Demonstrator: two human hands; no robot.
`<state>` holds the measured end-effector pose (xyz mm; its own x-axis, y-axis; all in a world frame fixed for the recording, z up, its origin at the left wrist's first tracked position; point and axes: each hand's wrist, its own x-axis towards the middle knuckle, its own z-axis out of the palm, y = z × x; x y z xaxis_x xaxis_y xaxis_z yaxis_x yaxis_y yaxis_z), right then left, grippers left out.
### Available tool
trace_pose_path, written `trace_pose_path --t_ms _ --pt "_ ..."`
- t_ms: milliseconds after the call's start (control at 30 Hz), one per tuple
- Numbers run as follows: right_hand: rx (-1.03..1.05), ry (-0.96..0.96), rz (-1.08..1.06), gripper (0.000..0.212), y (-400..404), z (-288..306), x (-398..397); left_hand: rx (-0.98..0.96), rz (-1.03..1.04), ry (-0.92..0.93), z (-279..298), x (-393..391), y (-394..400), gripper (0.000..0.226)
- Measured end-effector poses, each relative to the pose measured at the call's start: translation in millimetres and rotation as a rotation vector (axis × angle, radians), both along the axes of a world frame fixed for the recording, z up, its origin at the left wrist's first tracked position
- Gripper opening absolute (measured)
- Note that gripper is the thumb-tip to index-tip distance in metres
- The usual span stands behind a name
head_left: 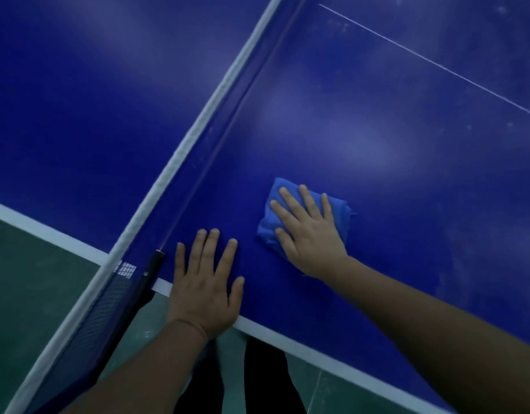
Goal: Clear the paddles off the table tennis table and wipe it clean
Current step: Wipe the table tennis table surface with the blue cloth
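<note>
Blue tabletop (377,130) fills most of the frame, its white edge stripe running from the left side down toward the lower right. A folded blue cloth (302,210) lies on the table right of centre, and the right hand (310,234) presses flat on it with straight, spread fingers, covering its lower right part. The left hand (205,285) rests palm down on the bare surface just beside the cloth, lower centre of the frame, fingers straight and slightly apart, its heel over the white edge stripe. Neither hand grips anything. Just left of the left hand stands the dark post (150,273) of the net (102,312), whose white top band (198,124) runs diagonally from the lower left to the top centre. A thin white line (431,62) crosses the upper right. Below the table edge the floor (34,279) looks dull green, and a dark shape at bottom centre may be the person's legs, though the dim view leaves that unsure.
</note>
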<state>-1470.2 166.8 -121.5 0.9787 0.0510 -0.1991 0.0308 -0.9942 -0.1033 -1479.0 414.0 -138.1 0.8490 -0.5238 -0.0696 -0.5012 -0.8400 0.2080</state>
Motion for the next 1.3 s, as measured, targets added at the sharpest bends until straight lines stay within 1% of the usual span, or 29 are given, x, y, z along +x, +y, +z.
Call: trace_pose_path --t_ms 133,233,300,400,467,500,533,600,667,700,767,800,833,867,900,933,967,1000,1033,1067,1100,1133,1200,1267,1300 --pt "0.053 0.012 0.403 0.055 33 -2 72 -0.090 0.068 0.002 1 0 -3 0.061" --pt "0.034 0.014 0.595 0.055 51 -2 114 -0.182 0.293 -0.036 3 8 -8 0.060" --pt "0.039 -0.001 0.635 0.053 65 -4 138 -0.187 0.383 -0.051 4 14 -15 0.061" --pt "-0.030 0.016 0.599 0.056 94 -5 174 -0.134 0.337 -0.027 0 15 -22 0.062" --pt "-0.096 0.010 0.540 0.057 102 -4 193 -0.082 0.309 -0.010 -1 15 -24 0.062" --pt "-0.101 -0.014 0.477 0.057 95 -3 201 -0.058 0.301 -0.009 -1 16 -24 0.062" --pt "-0.077 -0.034 0.374 0.058 80 -3 208 -0.037 0.296 -0.008 -1 17 -24 0.062" --pt "-0.004 -0.065 0.079 0.058 31 -4 219 -0.023 0.296 0.000 0 18 -24 0.062" --pt "-0.003 -0.092 -0.195 0.057 -32 -5 224 -0.007 0.301 0.012 1 18 -24 0.061" --pt "0.002 -0.074 -0.315 0.057 -62 -2 223 -0.001 0.302 0.019 1 18 -25 0.061" --pt "0.020 -0.043 -0.526 0.057 -101 0 220 0.007 0.302 0.034 2 18 -25 0.061" --pt "0.022 -0.047 -0.603 0.058 -106 0 219 0.012 0.303 0.039 3 18 -24 0.061" --pt "0.017 -0.060 -0.645 0.058 -98 -1 217 0.020 0.303 0.040 3 19 -24 0.061" --pt "0.015 -0.081 -0.636 0.058 -80 1 213 0.029 0.302 0.040 4 20 -24 0.062" --pt "0.019 -0.101 -0.549 0.059 -57 1 207 0.037 0.298 0.042 4 20 -24 0.062" --pt "0.022 -0.118 -0.382 0.058 -30 -1 196 0.039 0.295 0.045 3 19 -25 0.062" --pt "0.031 -0.108 -0.159 0.058 -5 -4 183 0.042 0.296 0.042 3 19 -25 0.063" --pt "0.032 -0.054 0.033 0.057 9 -4 172 0.046 0.299 0.035 3 19 -25 0.063" --pt "0.023 -0.014 0.146 0.056 5 -3 170 0.051 0.299 0.033 3 19 -25 0.063" --pt "0.012 -0.009 0.153 0.056 -15 0 175 0.054 0.299 0.036 3 19 -26 0.064" --pt "-0.009 -0.043 0.061 0.056 -44 0 184 0.055 0.302 0.040 4 19 -26 0.064" --pt "-0.024 -0.079 -0.080 0.056 -75 1 191 0.057 0.303 0.041 5 19 -26 0.064" --pt "-0.009 -0.078 -0.407 0.057 -138 5 199 0.060 0.278 0.044 6 19 -27 0.064" --pt "0.042 -0.062 -0.655 0.059 -164 8 197 0.061 0.242 0.054 5 19 -26 0.063" --pt "0.049 -0.071 -0.711 0.059 -156 6 196 0.062 0.231 0.060 5 19 -25 0.063"
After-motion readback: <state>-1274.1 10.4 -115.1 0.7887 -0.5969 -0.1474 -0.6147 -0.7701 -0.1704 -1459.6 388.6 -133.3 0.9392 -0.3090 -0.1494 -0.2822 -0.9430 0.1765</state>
